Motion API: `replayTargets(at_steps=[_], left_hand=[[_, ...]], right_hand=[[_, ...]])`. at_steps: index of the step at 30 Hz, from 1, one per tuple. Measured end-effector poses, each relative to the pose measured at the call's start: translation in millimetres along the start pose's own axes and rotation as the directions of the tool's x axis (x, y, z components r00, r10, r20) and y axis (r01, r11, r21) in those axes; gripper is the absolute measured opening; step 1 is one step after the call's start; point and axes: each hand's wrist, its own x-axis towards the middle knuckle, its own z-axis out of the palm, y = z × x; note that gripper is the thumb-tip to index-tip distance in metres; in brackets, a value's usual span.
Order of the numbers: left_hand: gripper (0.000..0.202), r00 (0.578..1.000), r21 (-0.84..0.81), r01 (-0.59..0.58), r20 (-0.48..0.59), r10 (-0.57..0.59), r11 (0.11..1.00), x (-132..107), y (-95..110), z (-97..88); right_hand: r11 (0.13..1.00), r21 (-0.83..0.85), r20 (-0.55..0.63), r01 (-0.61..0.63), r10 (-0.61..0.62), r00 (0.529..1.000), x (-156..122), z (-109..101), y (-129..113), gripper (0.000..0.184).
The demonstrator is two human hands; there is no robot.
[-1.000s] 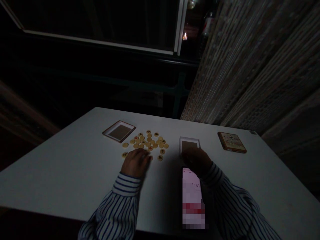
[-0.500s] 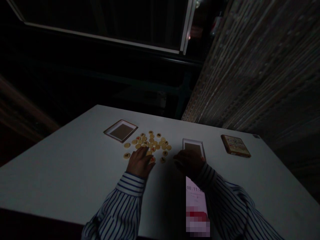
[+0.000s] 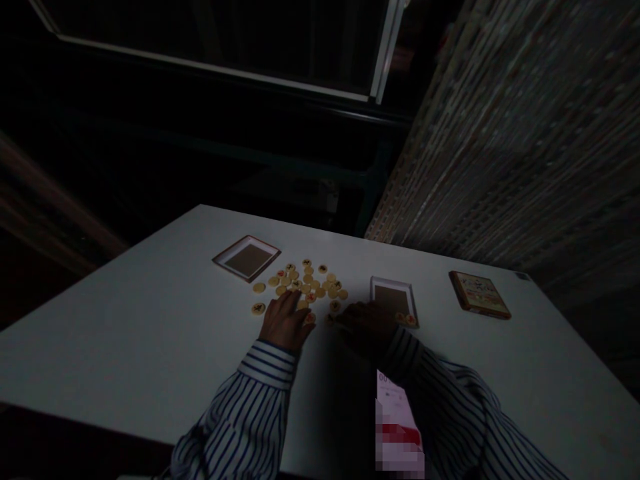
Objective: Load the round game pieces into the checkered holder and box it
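Round xiangqi pieces (image 3: 320, 292) with red or black characters, or blank sides up, lie loosely on the white table. My left hand (image 3: 283, 323) rests over the near side of this group, fingers spread and thumb apart, beside a red-marked piece (image 3: 310, 319). In deep shadow, my right hand (image 3: 367, 327) stretches its fingertips to the right edge of a black-marked piece (image 3: 330, 320), which still lies on the table. Behind that hand is a shallow box tray (image 3: 415, 300), with two red-marked pieces (image 3: 405, 319) at its near right corner.
Another shallow box tray (image 3: 250, 259) lies at the back left, with no pieces visible in it. A decorated flat box (image 3: 479, 295) sits at the right. Below my right wrist lies a phone (image 3: 395, 400) with a lit screen. A bead curtain (image 3: 480, 153) hangs beyond the right side of the table (image 3: 150, 347).
My right hand has moved left from the right tray to the black-marked piece. Two red-marked pieces in the tray are now uncovered. My left hand stays in place; the view has shifted slightly.
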Motion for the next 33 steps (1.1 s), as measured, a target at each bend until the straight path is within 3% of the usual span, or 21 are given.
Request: replayTargets(at_steps=[5, 10, 20, 33], left_hand=[[0.026, 1.000, -0.003, -0.005, 0.015, 0.005, 1.000, 1, 2, 1.4], [0.022, 0.996, -0.023, 0.021, -0.083, -0.023, 1.000, 1, 6, -1.0], [0.027, 0.985, -0.147, -0.039, -0.170, 0.014, 0.988, 8, 15, -18.0], [0.026, 0.985, -0.165, -0.055, -0.169, 0.027, 0.985, 13, 35, -38.8]], right_hand=[[1.000, 0.010, 0.000, 0.018, -0.018, 1.000, -1, 2, 4, 0.030], [0.999, 0.034, 0.004, -0.009, 0.009, 1.000, -3, -4, 4, 0.027], [0.999, 0.051, -0.047, -0.003, 0.006, 0.999, -13, -4, 10, 0.026], [0.991, 0.114, -0.167, -0.069, 0.088, 0.982, -33, 2, 18, 0.025]])
